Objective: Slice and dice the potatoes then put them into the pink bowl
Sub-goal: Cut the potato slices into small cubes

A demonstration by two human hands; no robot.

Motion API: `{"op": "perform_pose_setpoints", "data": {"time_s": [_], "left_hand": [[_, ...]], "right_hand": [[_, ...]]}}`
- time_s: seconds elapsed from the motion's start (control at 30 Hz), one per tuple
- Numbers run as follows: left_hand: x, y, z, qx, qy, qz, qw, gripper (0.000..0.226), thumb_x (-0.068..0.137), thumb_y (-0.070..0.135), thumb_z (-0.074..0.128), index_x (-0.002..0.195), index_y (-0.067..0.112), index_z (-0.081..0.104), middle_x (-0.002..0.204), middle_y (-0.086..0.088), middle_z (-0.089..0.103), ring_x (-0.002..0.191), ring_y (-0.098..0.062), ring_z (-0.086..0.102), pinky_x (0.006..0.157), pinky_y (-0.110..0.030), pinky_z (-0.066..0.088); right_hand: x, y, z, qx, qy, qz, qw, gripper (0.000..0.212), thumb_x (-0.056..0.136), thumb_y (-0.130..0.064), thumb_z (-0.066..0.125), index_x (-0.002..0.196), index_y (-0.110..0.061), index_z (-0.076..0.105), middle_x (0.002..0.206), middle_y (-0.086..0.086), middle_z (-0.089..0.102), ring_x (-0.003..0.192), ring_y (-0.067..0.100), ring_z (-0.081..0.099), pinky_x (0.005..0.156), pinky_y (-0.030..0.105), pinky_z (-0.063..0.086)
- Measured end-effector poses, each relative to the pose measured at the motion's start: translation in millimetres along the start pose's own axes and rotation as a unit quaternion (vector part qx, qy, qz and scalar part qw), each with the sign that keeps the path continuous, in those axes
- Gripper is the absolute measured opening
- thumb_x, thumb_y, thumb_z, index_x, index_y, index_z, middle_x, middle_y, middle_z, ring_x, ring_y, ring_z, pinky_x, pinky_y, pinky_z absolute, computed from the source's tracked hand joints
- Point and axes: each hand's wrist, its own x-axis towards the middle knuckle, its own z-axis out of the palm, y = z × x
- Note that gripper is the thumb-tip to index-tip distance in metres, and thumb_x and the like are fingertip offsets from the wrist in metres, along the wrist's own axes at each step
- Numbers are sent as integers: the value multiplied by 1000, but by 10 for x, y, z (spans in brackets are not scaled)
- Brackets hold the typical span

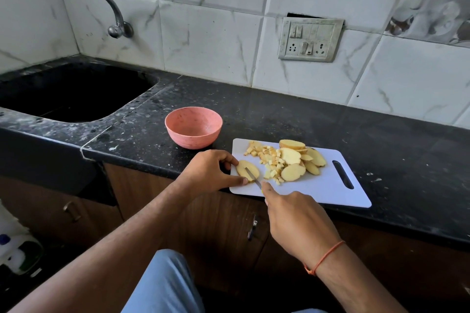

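Observation:
A white cutting board (325, 185) lies at the counter's front edge. On its left end lies a potato slice (250, 168); my left hand (211, 169) pinches it between thumb and fingers. My right hand (295, 221) grips a small knife (254, 178), whose blade lies across that slice. A heap of diced potato (269, 160) sits in the middle of the board, and several more slices (302, 160) are piled to its right. The pink bowl (193, 126) stands empty on the counter, just behind and left of the board.
The black speckled counter (330, 119) runs along a tiled wall with a switch panel (310, 39). A dark sink (73, 91) with a tap (112, 10) lies to the left. Brown cabinet doors (223, 216) sit under the counter.

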Motion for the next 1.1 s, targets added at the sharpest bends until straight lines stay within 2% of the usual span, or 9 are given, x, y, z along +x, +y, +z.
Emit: {"op": "perform_pose_setpoints", "data": {"time_s": [0.27, 0.37, 0.5, 0.6, 0.7, 0.83, 0.97, 1.1], "left_hand": [[-17, 19, 4, 5, 4, 2, 1000, 52, 66, 67, 91, 105, 36, 76, 87, 16, 69, 74, 2, 61, 59, -14, 43], [-22, 23, 4, 4, 5, 4, 1000, 52, 66, 66, 91, 105, 36, 76, 87, 16, 69, 74, 4, 60, 59, -13, 42], [-31, 17, -16, 7, -4, 9, 1000, 54, 67, 65, 91, 110, 36, 76, 91, 16, 70, 75, -3, 62, 64, -17, 45], [-66, -6, -50, 2, -3, 20, 1000, 52, 70, 61, 92, 113, 35, 77, 93, 17, 69, 79, -4, 61, 67, -17, 47], [-169, -78, -25, -5, 32, 76, 997, 48, 77, 56, 90, 117, 33, 76, 97, 17, 66, 87, -7, 61, 70, -15, 47], [-278, -156, 37, -10, 47, 140, 989, 42, 88, 51, 83, 125, 35, 72, 120, 22, 59, 96, -9, 62, 77, -19, 51], [-313, -259, 106, 11, 63, 252, 966, 32, 99, 39, 74, 128, 25, 73, 132, 14, 61, 114, -7, 63, 96, -29, 53], [-303, -328, 160, 47, 87, 292, 951, 29, 104, 39, 69, 127, 22, 75, 132, 11, 66, 109, -14, 61, 94, -34, 52]], "right_hand": [[-266, 102, -53, 5, -7, -9, 1000, 58, 111, -30, 39, 164, -30, 17, 74, -5, 54, 65, 10, 54, 59, 29, 51], [-347, 144, -74, 21, -5, -8, 1000, 57, 111, -30, 39, 164, -30, 19, 74, -6, 54, 64, 10, 53, 55, 25, 44], [-440, 183, -85, 49, 6, -1, 999, 54, 112, -33, 37, 164, -32, 21, 71, -7, 53, 59, 10, 51, 48, 19, 31], [-462, 217, -91, 82, 26, -3, 996, 52, 112, -36, 32, 163, -32, 27, 71, -10, 54, 62, 11, 53, 47, 21, 30], [-406, 195, -137, 113, 44, -6, 993, 51, 111, -37, 33, 162, -33, 31, 75, -16, 51, 68, 9, 55, 49, 19, 32], [-200, 81, -138, 112, 68, -5, 991, 50, 111, -38, 34, 161, -34, 31, 71, -13, 46, 67, 10, 50, 49, 21, 27], [14, -5, -60, 106, 83, -14, 991, 50, 111, -35, 36, 161, -30, 34, 85, -3, 64, 73, 12, 54, 51, 23, 29], [187, -54, 12, 85, 71, -18, 994, 52, 110, -31, 40, 162, -28, 32, 93, 0, 69, 79, 16, 61, 59, 28, 39]]}}
